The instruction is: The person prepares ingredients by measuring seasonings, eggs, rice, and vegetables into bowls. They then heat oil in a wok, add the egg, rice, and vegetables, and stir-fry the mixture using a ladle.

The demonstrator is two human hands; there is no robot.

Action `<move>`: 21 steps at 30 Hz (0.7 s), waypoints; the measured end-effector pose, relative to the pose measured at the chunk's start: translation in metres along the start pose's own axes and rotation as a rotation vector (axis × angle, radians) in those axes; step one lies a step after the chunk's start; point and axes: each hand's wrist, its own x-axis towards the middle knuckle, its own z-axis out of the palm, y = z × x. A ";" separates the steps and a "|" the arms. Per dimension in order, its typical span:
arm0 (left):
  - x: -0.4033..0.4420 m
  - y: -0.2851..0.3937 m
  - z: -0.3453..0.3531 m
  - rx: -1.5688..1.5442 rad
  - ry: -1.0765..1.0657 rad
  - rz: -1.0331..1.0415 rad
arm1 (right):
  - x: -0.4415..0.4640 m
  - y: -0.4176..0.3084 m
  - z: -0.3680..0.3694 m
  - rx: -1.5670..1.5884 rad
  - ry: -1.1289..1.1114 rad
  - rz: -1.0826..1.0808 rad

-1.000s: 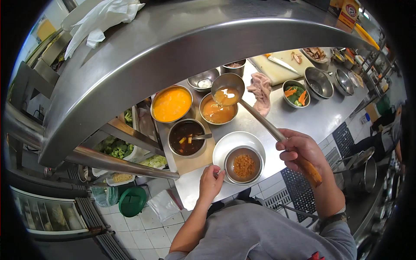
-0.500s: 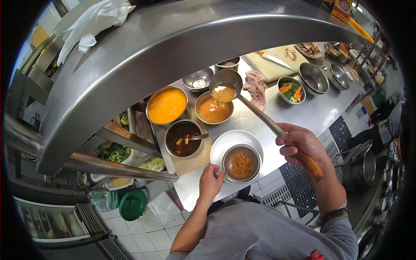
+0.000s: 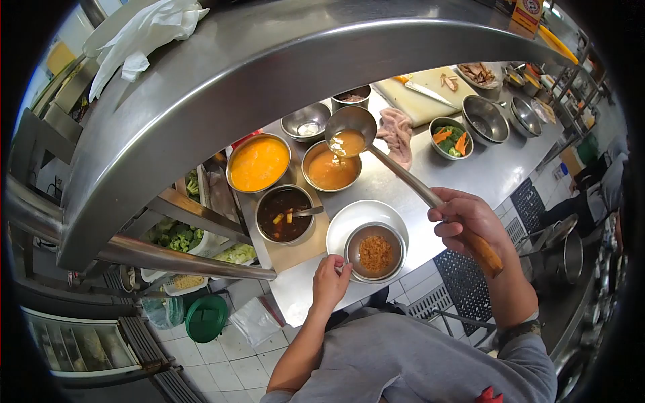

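Note:
My right hand (image 3: 463,220) is closed round the handle of a long metal ladle (image 3: 403,176). Its cup, with light orange-brown liquid in it, is tilted over the rim of a metal bowl of orange-brown sauce (image 3: 330,172). My left hand (image 3: 330,274) pinches the left rim of a small metal bowl (image 3: 361,270) holding brown crumbly food (image 3: 375,254). This bowl rests over the near part of a white plate (image 3: 341,220). A bowl of dark sauce (image 3: 277,232) with a spoon and a bowl of yellow-orange liquid (image 3: 259,163) stand to the left.
A steel shelf (image 3: 282,60) arches over the counter's far side. Behind the ladle lie a pink cloth (image 3: 396,134) and a cutting board (image 3: 410,101) with a knife. A vegetable bowl (image 3: 451,140) and empty metal bowls (image 3: 486,121) stand right. A person is at the far right.
The view has shifted slightly, so the counter appears a little further left and higher. My right hand keeps the ladle over the sauce bowl, and my left hand stays at the small bowl's rim.

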 end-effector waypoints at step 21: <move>0.011 0.013 0.000 0.091 -0.010 -0.025 | 0.025 0.024 -0.019 0.331 -0.181 0.150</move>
